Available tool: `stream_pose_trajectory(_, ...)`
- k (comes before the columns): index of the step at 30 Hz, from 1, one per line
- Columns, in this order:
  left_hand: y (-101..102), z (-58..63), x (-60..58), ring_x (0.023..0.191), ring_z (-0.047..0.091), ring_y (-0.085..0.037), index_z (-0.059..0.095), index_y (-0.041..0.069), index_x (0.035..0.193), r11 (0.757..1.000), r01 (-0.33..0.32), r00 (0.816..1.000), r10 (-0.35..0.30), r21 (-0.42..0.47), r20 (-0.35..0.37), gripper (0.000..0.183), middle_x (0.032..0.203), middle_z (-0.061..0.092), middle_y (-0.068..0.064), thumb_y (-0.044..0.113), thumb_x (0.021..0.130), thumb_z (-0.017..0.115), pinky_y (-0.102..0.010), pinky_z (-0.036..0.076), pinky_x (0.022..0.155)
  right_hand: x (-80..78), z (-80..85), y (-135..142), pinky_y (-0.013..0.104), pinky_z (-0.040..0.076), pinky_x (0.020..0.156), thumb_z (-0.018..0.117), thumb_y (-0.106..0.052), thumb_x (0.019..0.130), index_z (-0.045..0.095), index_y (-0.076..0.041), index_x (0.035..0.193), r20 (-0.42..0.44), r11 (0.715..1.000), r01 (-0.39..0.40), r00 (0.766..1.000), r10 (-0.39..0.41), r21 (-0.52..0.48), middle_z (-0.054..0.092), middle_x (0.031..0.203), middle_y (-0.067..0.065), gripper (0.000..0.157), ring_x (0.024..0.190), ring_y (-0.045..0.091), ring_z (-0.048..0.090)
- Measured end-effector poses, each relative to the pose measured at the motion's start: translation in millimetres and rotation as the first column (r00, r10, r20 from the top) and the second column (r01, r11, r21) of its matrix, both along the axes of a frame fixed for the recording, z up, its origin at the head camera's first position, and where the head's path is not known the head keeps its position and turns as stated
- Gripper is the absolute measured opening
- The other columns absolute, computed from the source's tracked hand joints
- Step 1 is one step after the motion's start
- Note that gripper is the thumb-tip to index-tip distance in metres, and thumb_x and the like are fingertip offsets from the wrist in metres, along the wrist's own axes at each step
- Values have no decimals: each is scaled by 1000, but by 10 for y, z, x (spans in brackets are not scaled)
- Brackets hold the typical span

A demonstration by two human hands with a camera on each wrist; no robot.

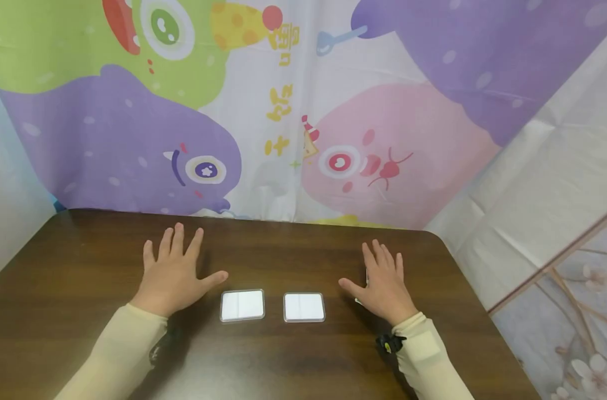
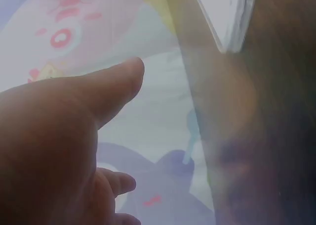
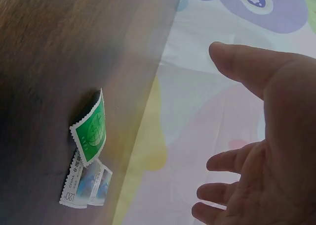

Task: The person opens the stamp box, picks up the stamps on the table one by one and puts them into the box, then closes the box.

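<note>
My left hand (image 1: 169, 283) hovers over the table with its fingers spread, holding nothing. Its thumb points toward two flat rectangular cases with clear rims and white insides, the left case (image 1: 250, 305) and the right case (image 1: 308, 307), lying side by side. On the other side, my right hand (image 1: 385, 286) is spread too, with nothing in its grasp. Beneath it lie several postage stamps, mostly hidden by the hand in the head view. The right wrist view shows a curled green stamp (image 3: 91, 131) overlapping paler stamps (image 3: 72, 188) with perforated edges.
Both hands are above a dark brown wooden table (image 1: 263, 361) with rounded far corners. A cartoon-printed curtain (image 1: 268, 189) hangs along its far edge. Pale cloth (image 1: 523, 211) hangs at the right. A black strap device (image 1: 390, 344) sits at the right wrist.
</note>
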State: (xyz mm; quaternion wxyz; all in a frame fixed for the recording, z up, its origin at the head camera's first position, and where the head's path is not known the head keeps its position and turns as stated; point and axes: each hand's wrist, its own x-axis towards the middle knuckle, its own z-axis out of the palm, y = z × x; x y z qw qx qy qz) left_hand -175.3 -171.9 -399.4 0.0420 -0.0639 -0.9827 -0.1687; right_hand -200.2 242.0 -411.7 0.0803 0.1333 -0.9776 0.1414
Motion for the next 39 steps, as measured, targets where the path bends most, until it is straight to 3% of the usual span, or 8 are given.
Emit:
stream_pose_trajectory(4, 61, 27, 12, 152, 6, -56, 19, 1, 163, 1000, 24, 1000, -24, 11, -12, 114, 165, 7, -38, 70, 86, 68, -77, 0, 114, -7, 12, -16, 67, 5, 121, 72, -55, 91, 35, 5, 156, 15, 1000, -12, 1000, 12, 6, 30, 163, 29, 96, 152, 47, 25)
stream_pose_trajectory(11, 177, 56, 35, 151, 13, -55, 23, 3, 163, 996, 87, 995, -86, 20, -53, 111, 165, 11, -36, 67, 85, 72, -76, 10, 114, -18, 13, -67, 58, 42, 110, 72, -49, 95, 51, -2, 148, 104, 999, -50, 993, 51, -12, 54, 149, 20, 74, 138, 40, 50)
stream_pose_trajectory(16, 272, 61, 43, 151, 17, -53, 35, 4, 159, 984, 179, 979, -176, 12, -105, 103, 166, 15, -33, 60, 84, 77, -74, 17, 115, 10, 24, -84, 57, 47, 104, 71, -48, 95, 57, -4, 143, 123, 999, -51, 991, 51, -3, 58, 144, 16, 66, 133, 37, 55)
stream_pose_trajectory(19, 332, 40, 43, 147, 28, -53, 50, 0, 148, 971, 238, 963, -237, -8, -129, 92, 160, 30, -32, 53, 81, 83, -72, 25, 113, 16, 27, -86, 56, 48, 103, 72, -46, 95, 58, -5, 141, 123, 999, -50, 991, 50, -1, 59, 142, 15, 64, 131, 36, 56)
stream_pose_trajectory(23, 410, 1, 53, 131, 49, -49, 63, -2, 131, 950, 311, 946, -313, -36, -90, 79, 141, 54, -25, 48, 75, 88, -65, 42, 105, 16, 28, -86, 56, 49, 102, 72, -45, 95, 60, -5, 139, 122, 999, -54, 991, 53, 7, 61, 141, 15, 61, 131, 35, 58)
stream_pose_trajectory(26, 458, -21, 74, 113, 58, -40, 65, 1, 126, 934, 355, 934, -356, -47, -23, 77, 123, 60, -15, 45, 70, 91, -56, 51, 92, 14, 30, -88, 56, 49, 102, 72, -45, 95, 60, -5, 138, 129, 998, -59, 990, 56, 12, 61, 140, 14, 60, 130, 34, 58)
stream_pose_trajectory(30, 500, -30, 87, 97, 56, -29, 66, 3, 124, 924, 379, 925, -377, -48, 47, 76, 110, 58, -9, 37, 63, 94, -48, 52, 79, 13, 33, -90, 56, 49, 103, 72, -45, 95, 61, -5, 137, 139, 998, -57, 989, 54, 14, 62, 140, 14, 59, 130, 34, 58)
stream_pose_trajectory(39, 569, -38, 54, 89, 52, -26, 65, 3, 117, 919, 385, 918, -372, -83, 135, 64, 99, 57, -7, 25, 63, 91, -46, 49, 75, 21, 22, -62, 58, 46, 105, 72, -44, 95, 63, -5, 136, 142, 999, -39, 989, 36, 25, 62, 140, 15, 57, 134, 37, 55)
